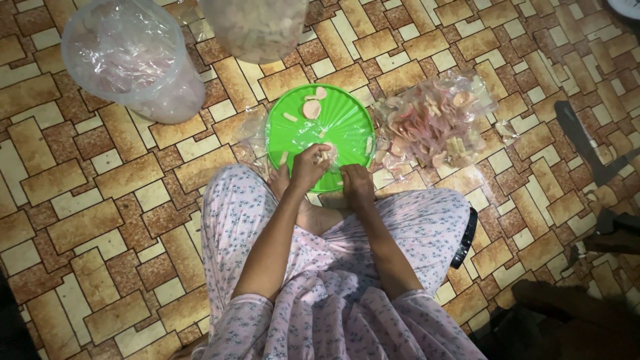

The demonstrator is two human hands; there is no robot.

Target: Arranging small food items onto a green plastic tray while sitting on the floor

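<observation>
A person sits cross-legged on a brown and cream tiled floor, seen from above, in pale flowered clothes. In front of the knees lies a round green plate (333, 117). A few pale and pink snack pieces (311, 107) lie scattered on it, most near its far edge. The left hand (308, 167) is over the plate's near edge, fingers pinched around a small clear plastic bag (327, 157) that seems to hold a few pieces. The right hand (357, 185) rests just beside it at the plate's rim, fingers curled; whether it grips anything cannot be told. To the right of the plate lies a heap of clear packets (433, 120) filled with pink and cream crackers. At far left stands a large bin lined with clear plastic (130, 57), its contents unclear. A second sack of pale pieces (257, 27) stands at the top.
</observation>
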